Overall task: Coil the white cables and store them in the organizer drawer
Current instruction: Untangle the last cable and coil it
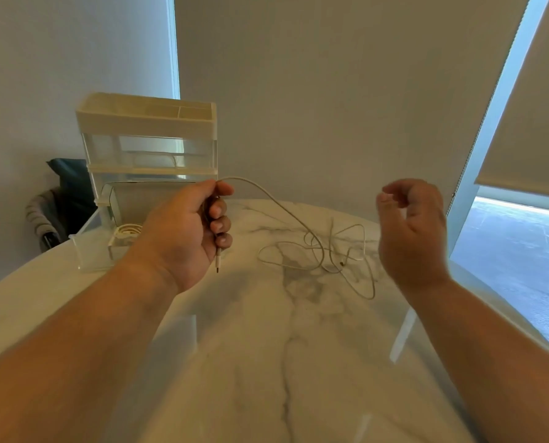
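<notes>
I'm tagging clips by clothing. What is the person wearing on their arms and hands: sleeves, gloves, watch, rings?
Nothing worn shows. The left hand and right hand have no gloves, and no rings on the visible fingers. Neither wrist has a watch or band, and both forearms are uncovered to the picture's edge: no sleeve in view.

one view only: head cam, wide-angle, pitched forward and down, close over the near table (266, 362) edge, facing the far blind (330, 107); organizer (145, 123) far left, window (519, 251) far right, strong edge distortion
</notes>
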### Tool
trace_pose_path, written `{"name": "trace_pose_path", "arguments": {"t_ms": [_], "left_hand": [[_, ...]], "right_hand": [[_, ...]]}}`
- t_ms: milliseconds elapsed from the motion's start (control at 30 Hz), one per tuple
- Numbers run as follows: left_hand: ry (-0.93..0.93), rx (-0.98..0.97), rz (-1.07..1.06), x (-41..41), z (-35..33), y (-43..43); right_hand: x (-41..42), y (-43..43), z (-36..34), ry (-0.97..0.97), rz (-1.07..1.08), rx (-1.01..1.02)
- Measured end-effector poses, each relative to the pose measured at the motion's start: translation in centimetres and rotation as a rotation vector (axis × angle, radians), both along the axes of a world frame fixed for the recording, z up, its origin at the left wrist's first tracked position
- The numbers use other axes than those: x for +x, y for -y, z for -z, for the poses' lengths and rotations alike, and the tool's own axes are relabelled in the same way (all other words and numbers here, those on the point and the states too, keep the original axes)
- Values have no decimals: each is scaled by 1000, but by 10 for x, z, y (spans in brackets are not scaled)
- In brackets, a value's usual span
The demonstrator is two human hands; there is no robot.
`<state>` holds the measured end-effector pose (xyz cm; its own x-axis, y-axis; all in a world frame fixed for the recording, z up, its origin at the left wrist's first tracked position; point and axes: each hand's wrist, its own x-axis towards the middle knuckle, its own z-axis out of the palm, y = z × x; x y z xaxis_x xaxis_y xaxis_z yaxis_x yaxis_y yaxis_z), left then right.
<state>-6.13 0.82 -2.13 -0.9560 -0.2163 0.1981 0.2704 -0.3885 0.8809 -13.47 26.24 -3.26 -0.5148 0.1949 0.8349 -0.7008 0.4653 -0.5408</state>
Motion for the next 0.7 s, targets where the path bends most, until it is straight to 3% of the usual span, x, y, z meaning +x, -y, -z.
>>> {"name": "trace_pose_path", "arguments": {"t_ms": [67,167,233,333,533,667,700], "left_hand": [[1,-29,9,0,1,-3],[-2,-61,69,3,2,-9],[2,-64,125,5,1,-13],[2,-97,154,8,-1,-13],[45,-149,-59,7,-1,-1],[143,-679,-300,7,5,5],[123,-733,-338,7,5,4]], "right_hand": [[19,15,1,-74,-184,128],[37,33,7,290,-421,434],[33,36,18,561,-434,673],[23,33,28,671,-374,892],[12,23,21,610,-386,586],[3,16,22,609,-518,297],[2,16,23,616,-570,256]]}}
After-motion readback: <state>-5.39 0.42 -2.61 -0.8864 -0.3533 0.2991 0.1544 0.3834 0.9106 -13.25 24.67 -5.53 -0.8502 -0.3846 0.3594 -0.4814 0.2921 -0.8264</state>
